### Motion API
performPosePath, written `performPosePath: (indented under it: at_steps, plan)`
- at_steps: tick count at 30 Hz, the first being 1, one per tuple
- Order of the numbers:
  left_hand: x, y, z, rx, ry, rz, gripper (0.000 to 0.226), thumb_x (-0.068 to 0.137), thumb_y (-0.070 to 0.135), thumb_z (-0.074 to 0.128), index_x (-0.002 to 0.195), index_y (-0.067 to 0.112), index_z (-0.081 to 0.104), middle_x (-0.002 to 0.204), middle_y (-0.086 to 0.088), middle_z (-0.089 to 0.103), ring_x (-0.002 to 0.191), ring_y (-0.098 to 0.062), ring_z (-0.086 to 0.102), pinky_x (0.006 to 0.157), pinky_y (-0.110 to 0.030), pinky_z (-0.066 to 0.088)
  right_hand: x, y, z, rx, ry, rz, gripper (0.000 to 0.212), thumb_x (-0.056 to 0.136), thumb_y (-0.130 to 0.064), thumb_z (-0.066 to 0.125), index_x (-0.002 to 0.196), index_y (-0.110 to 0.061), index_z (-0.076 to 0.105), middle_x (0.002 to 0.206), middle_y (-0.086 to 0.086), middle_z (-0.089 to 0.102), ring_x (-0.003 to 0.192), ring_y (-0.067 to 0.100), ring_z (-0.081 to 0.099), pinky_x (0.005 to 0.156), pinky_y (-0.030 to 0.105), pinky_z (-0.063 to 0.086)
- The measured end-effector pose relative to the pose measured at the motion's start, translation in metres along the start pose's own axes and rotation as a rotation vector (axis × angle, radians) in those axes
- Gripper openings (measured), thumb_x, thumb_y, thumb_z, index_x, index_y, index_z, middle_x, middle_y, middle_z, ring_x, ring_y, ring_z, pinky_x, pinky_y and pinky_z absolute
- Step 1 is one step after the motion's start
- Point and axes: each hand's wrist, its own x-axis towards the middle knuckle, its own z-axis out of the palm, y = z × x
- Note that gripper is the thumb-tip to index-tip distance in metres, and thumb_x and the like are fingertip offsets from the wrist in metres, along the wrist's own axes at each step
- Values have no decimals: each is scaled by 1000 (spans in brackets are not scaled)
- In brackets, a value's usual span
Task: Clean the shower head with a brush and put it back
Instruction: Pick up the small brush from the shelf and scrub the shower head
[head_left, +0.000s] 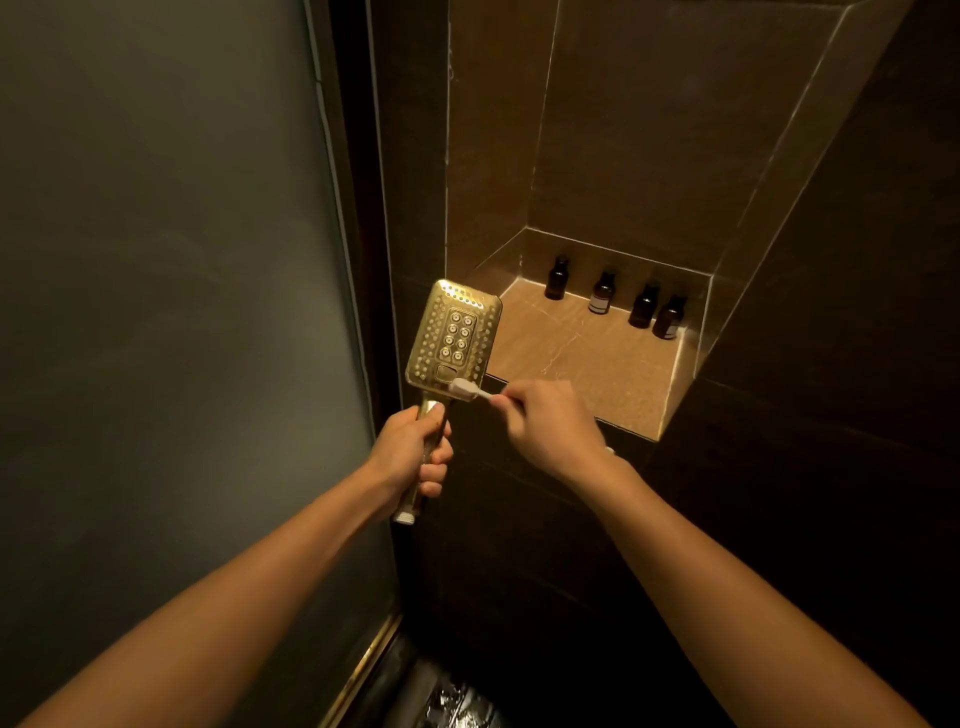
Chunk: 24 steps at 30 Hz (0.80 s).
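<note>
Head | L fingers (435, 458) grip shower head (453, 332) handle | R fingers (511, 404) pinch brush (464, 389), btm edge | niche (597, 364) behind

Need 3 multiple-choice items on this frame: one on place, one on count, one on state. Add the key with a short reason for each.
1. Where does the brush touch the shower head?
A) its top edge
B) the lower edge of its face
C) its back

2. How many dark bottles stand on the shelf?
A) two
B) three
C) four

3. The shower head is:
A) hung on a wall mount
B) held up in the air, off its hose
C) lying on the shelf

Key:
1 B, the bristles sit just below the field of nozzles.
2 C, four stand in a row along the back wall.
3 B, it is held up in front of the wall, and its threaded end shows no hose.
</note>
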Motion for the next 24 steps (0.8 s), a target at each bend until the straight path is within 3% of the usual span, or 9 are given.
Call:
performPosePath:
  at_steps: [5, 9, 13, 20, 24]
  plan:
    - [2, 3, -6, -9, 21, 3, 30, 105, 35, 39, 88, 11, 45, 55, -2, 41, 35, -9, 32, 34, -18, 29, -8, 31, -13, 19, 1, 125, 21, 99, -34, 52, 108, -24, 69, 79, -7, 64, 70, 9, 63, 70, 32, 59]
    - [5, 4, -1, 23, 11, 9, 29, 105, 33, 37, 89, 11, 44, 55, -3, 42, 36, -10, 33, 34, -19, 29, 4, -5, -2, 60, 47, -20, 20, 99, -34, 52, 101, -24, 70, 76, -7, 63, 69, 9, 60, 66, 31, 55]
    - [6, 4, 5, -26, -17, -7, 26, 105, 31, 38, 90, 11, 44, 55, -3, 42, 35, -9, 33, 33, -18, 29, 11, -21, 10, 14, 71, -131, 23, 99, -34, 52, 95, -21, 71, 78, -3, 66, 72, 13, 61, 68, 40, 55]
    - [4, 6, -8, -42, 8, 12, 29, 105, 33, 38, 88, 11, 45, 55, -3, 41, 34, -9, 33, 33, -18, 29, 2, 40, -18, 1, 25, 120, 19, 99, -32, 53, 104, -23, 69, 80, -6, 64, 72, 10, 62, 71, 33, 58]
    - [4, 11, -6, -23, 12, 16, 29, 105, 32, 37, 87, 10, 45, 55, -3, 41, 35, -9, 33, 34, -17, 28, 12, 43, -28, 59, 75, 90, 18, 100, -26, 52, 101, -20, 68, 83, -3, 63, 76, 14, 60, 67, 29, 53]
